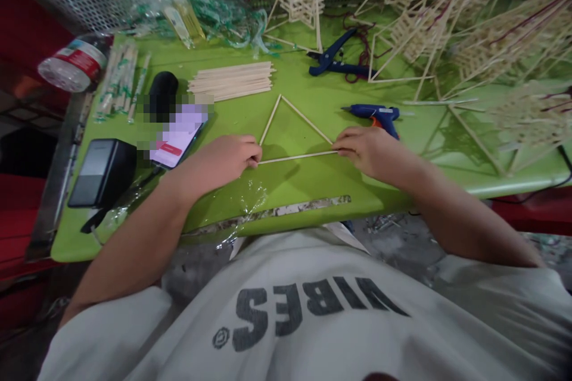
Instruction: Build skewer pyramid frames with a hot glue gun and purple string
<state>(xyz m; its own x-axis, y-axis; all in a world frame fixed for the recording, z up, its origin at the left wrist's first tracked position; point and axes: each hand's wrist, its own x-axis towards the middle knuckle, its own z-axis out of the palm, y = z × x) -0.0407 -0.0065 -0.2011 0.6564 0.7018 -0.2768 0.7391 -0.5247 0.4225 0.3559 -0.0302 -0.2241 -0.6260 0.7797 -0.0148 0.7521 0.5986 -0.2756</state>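
So I was standing right there, looking over the bench. Three thin sticks made a triangle [298, 158] on the green table [313, 181], point away from the person and long side facing them. The left hand [243, 153] had the near left corner pinched between thumb and fingers, and the right hand [364, 147] had the near right corner pinched the same way. Fingers covered both those corners, so I couldn't tell how the sticks met there. The far corner was in plain sight, nobody touching it.

The glue gun [375, 112] lay just beyond the right hand, nozzle pointing left, and past it was a blue cutter [333, 61] with some dark red string [364, 36] around it. A pile of bare sticks [232, 81] sat behind the triangle, a bit to the left.

Near the left forearm there was a lit phone [179, 137], with a black box [102, 172] to its left. Further back on that side were wrapped sticks [118, 80] and a clear jar [74, 63] tipped over. Yellowish bottles [181, 18] and a tangle of plastic wrap [227, 12] took up the back. Stick frames [415, 30] with woven-looking bits crowded the far right. Oh, and the shirt [308, 333] said VIBES.
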